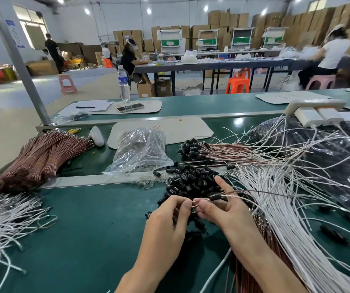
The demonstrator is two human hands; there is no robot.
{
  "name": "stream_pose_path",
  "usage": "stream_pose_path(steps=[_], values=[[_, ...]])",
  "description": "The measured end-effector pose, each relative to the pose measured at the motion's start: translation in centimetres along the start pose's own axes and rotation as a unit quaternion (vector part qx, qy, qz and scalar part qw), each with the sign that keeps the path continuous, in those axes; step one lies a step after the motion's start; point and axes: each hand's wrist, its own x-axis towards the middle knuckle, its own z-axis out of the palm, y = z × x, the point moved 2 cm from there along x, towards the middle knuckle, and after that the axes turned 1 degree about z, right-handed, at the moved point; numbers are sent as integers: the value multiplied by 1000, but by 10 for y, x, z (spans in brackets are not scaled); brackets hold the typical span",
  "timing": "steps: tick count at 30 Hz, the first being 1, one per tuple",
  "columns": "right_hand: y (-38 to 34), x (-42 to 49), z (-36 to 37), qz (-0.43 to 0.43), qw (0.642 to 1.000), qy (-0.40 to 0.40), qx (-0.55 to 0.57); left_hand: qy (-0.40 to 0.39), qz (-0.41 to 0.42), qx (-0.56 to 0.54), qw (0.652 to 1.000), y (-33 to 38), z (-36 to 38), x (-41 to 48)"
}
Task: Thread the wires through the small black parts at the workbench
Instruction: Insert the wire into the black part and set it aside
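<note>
A heap of small black parts [191, 180] lies on the green bench just beyond my hands. My right hand [220, 206] pinches a white and a brown wire [254, 192] that pass together through one black part [215, 197]. The fingertips of my left hand [176, 210] close on the metal wire ends [194, 203] sticking out of that part. Finished wires with black parts on their ends [193, 148] fan out behind the heap. Loose white wires [286, 218] spread to the right.
Bundled brown wires [41, 157] and a clear bag of parts [140, 153] sit at the back left. More white wires [5, 216] lie at the left. A big bag [328, 157] and a power strip [315, 108] stand at the right. People work at far tables.
</note>
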Motion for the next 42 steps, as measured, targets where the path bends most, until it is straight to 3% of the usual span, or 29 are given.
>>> stream_pose_path(steps=[21, 27, 32, 35, 39, 42], values=[[-7, -3, 1, 7, 1000, 0, 9, -14, -13, -41, 999, 2, 2, 2], [-4, -7, 3, 16, 996, -31, -88, -23, 2, -45, 999, 4, 1, 1], [-5, -8, 3, 0, 996, -32, -84, -13, 2, -46, 999, 6, 0, 1], [-6, -7, 4, -11, 997, -16, -73, -4, 16, 12, 1000, 9, -1, 0], [-5, -5, -2, 0, 999, 37, -27, 75, 83, 150, 982, 12, -14, 1], [-7, -5, -4, 1, 999, 52, -5, 122, 10, 158, 980, -4, -33, 7]])
